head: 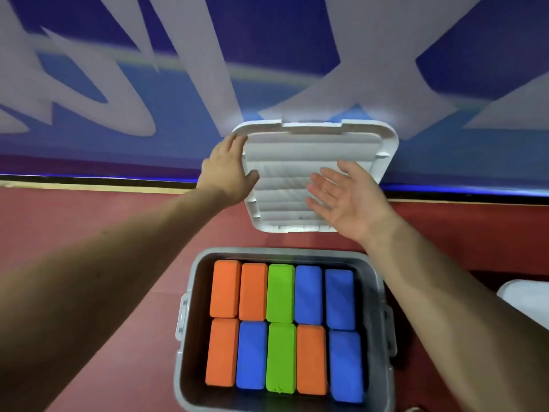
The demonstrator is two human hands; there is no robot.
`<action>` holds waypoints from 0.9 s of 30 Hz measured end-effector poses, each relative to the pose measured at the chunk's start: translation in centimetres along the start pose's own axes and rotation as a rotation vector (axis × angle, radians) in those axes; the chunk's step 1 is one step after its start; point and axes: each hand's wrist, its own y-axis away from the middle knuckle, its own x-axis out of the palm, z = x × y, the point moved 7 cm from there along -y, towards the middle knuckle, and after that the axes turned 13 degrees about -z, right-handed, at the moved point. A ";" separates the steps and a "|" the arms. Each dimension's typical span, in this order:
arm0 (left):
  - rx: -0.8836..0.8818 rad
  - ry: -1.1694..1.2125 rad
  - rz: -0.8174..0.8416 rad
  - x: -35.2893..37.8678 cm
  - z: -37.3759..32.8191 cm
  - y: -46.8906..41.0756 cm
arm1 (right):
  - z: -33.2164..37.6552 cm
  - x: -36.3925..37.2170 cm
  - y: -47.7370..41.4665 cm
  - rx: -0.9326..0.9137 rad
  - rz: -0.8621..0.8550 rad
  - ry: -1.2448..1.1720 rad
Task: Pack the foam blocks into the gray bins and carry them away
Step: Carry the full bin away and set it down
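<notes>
Packing looks done: the gray bin (282, 251) at 6 o'clock is full, foam blocks (280, 292) in two rows. I'd call this the lid step. Left hand (227, 171) grips the white lid (312, 150), up at 12, by its 9 o'clock edge; right hand (349, 197) is spread flat, palm facing it. Both arms reach forward. Next I'd grab its 3 o'clock edge and lower it squarely.

**Cut Off, Covered, Blurred**

The gray plastic bin (186, 382) runs off the bottom edge. A white rounded object (527, 295) is cropped at the right. The left hand (228, 171) has fingertips hidden behind the white ribbed lid (297, 162). The blue-and-white wall lettering (89, 84) is smeared.
</notes>
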 end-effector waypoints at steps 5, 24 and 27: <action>-0.074 -0.034 -0.011 0.5 -1.8 -2.9 | -0.8 2.2 1.3 0.051 0.061 -0.043; 0.113 0.415 0.202 4.7 -4.3 12.7 | -7.6 -0.2 1.6 0.045 -0.175 0.060; 0.163 0.426 0.203 6.1 -5.7 17.5 | -10.1 -4.5 0.4 -0.054 -0.446 0.115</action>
